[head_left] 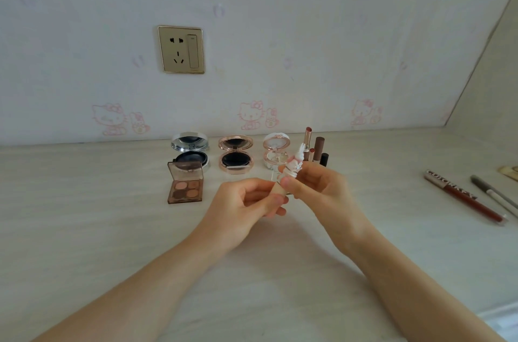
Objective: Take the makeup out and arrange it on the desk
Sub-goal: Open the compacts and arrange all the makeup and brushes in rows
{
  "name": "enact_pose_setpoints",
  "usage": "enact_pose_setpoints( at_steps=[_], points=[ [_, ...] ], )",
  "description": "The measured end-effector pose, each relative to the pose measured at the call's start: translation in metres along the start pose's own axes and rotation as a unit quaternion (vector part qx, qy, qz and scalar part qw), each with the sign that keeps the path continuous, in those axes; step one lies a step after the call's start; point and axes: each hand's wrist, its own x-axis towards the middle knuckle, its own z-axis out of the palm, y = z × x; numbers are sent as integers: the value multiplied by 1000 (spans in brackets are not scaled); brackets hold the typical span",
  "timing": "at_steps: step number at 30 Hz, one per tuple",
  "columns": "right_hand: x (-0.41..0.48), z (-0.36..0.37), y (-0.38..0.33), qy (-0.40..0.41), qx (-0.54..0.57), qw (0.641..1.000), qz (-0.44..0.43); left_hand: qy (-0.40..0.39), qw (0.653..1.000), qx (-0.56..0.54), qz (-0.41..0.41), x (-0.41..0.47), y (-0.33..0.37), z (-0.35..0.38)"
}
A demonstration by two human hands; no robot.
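Right now both hands meet above the middle of the tabletop around one small lip product with a rabbit-figure cap. The left hand has its fingers curled tight on the pale lower barrel, while the right hand pinches just under the cap with thumb and forefinger. It looks light and rigid, smooth enough to slip, and the sculpted rabbit (thin ears especially) is likely the fragile part, so the plain barrel is the safer place to hold.

Along the far edge by the wall, three open compacts stand in a row: a silver compact, a rose-gold compact and a white compact. An open eyeshadow palette lies just nearer than the silver one. Upright lipsticks cluster right of the white compact, directly behind the held piece, and could be knocked over when setting it down. Well apart at the right lie a dark red lip-gloss tube and a grey pencil.
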Motion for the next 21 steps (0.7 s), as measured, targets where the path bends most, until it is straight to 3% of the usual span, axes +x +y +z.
enact_pose_setpoints(
  at_steps=[9,13,21],
  points=[
    [0,1,-1,44,2,999,18,24,998,41,35,0,-4,1],
    [0,0,-4,45,75,996,23,53,996,58,43,3,-6,0],
    [-1,1,-1,53,64,996,21,48,994,88,50,3,-8,-1]
  ],
)
